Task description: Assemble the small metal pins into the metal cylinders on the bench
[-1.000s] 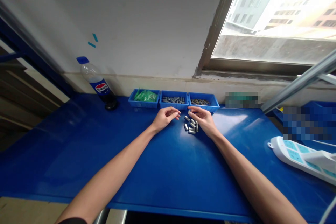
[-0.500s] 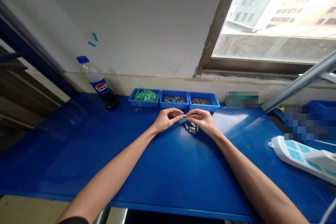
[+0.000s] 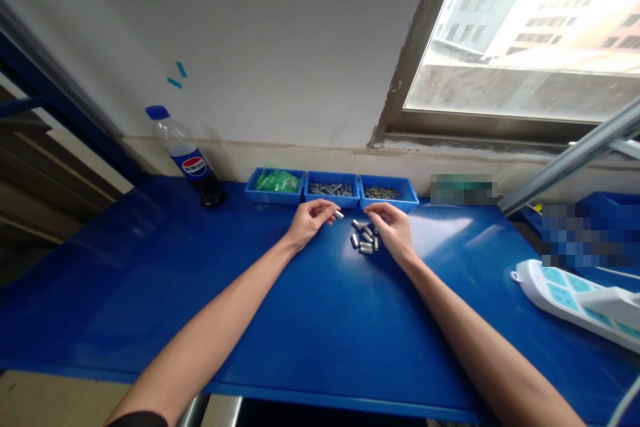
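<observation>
My left hand [image 3: 311, 223] pinches a small silver metal cylinder [image 3: 339, 215] between thumb and fingers, its end sticking out to the right. Just in front of the right-hand bin is my right hand [image 3: 393, 228], thumb and index finger drawn together; whatever they may hold is too small to make out. Between the hands, several loose metal cylinders [image 3: 366, 248] lie in a group on the blue table [image 3: 320, 320]. Similar grey pieces fill the middle blue bin [image 3: 332, 201], and thin, screw-like parts lie in the right blue bin [image 3: 390, 205].
A left blue bin [image 3: 274, 199] holds green plastic bags. To its left stands a cola bottle [image 3: 193, 163]. A white power strip [image 3: 575, 300] lies at the right, near a slanted metal bar [image 3: 565, 153]. The wall [image 3: 280, 47] rises behind the bins.
My hands have moved apart: the left slightly left with a metal cylinder, the right a little to the right. One more cylinder now shows on the table between them.
</observation>
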A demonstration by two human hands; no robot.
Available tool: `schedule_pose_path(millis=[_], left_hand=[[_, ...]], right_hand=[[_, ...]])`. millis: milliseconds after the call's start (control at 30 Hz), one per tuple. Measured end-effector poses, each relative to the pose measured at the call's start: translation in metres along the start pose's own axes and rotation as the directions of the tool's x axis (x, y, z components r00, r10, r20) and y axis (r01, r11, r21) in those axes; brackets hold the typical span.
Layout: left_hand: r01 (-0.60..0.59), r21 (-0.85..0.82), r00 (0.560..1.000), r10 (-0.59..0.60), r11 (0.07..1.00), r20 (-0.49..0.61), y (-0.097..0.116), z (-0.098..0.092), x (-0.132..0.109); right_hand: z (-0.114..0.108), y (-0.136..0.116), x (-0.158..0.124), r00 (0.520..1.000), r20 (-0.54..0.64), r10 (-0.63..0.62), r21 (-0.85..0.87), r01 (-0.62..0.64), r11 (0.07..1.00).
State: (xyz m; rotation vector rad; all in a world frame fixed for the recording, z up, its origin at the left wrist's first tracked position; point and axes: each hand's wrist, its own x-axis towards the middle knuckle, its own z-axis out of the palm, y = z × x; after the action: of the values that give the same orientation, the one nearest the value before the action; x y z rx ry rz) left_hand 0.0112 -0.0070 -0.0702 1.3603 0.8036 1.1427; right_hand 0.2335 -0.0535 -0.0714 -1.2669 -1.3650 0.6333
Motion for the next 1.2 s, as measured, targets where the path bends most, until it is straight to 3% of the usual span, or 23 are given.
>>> schedule_pose_path(millis=[67,133,267,400,733,867,1100,1200], left_hand=[[0.023,-0.145,0.996,-0.036,0.989,-0.083,-0.001,-0.002,0.001],[0.043,-0.292,0.988,-0.084,0.955,-0.131,-0.001,-0.003,0.002],[0.041,-0.454,0.984,-0.116,0.89,-0.138,0.001,-0.006,0.004],[0.067,-0.464,0.99,-0.117,0.884,-0.08,0.003,-0.007,0.004],[0.14,-0.34,0.988,-0.151,0.93,-0.008,0.005,-0.006,0.002],[0.14,-0.327,0.989,-0.151,0.934,-0.006,0.004,-0.006,0.003],[0.141,-0.322,0.989,-0.146,0.936,0.01,0.001,-0.007,0.004],[0.141,-0.313,0.989,-0.145,0.939,0.012,0.001,-0.007,0.003]], right_hand=[[0.0,0.002,0.0,0.99,-0.135,0.033,-0.129,-0.051,0.99],[0.001,0.005,0.0,0.979,-0.197,0.051,-0.238,-0.098,0.966],[0.003,0.01,-0.002,0.988,-0.154,-0.001,-0.446,-0.068,0.892],[0.005,0.011,-0.006,0.995,-0.095,-0.037,-0.585,-0.026,0.811],[-0.004,0.014,-0.001,0.989,-0.115,-0.088,-0.528,0.014,0.849],[-0.003,0.013,-0.001,0.992,-0.122,-0.041,-0.448,-0.018,0.894],[-0.007,0.005,0.0,0.991,0.098,0.087,-0.342,-0.048,0.939],[-0.012,0.002,0.003,0.982,0.169,0.082,-0.342,-0.019,0.939]])
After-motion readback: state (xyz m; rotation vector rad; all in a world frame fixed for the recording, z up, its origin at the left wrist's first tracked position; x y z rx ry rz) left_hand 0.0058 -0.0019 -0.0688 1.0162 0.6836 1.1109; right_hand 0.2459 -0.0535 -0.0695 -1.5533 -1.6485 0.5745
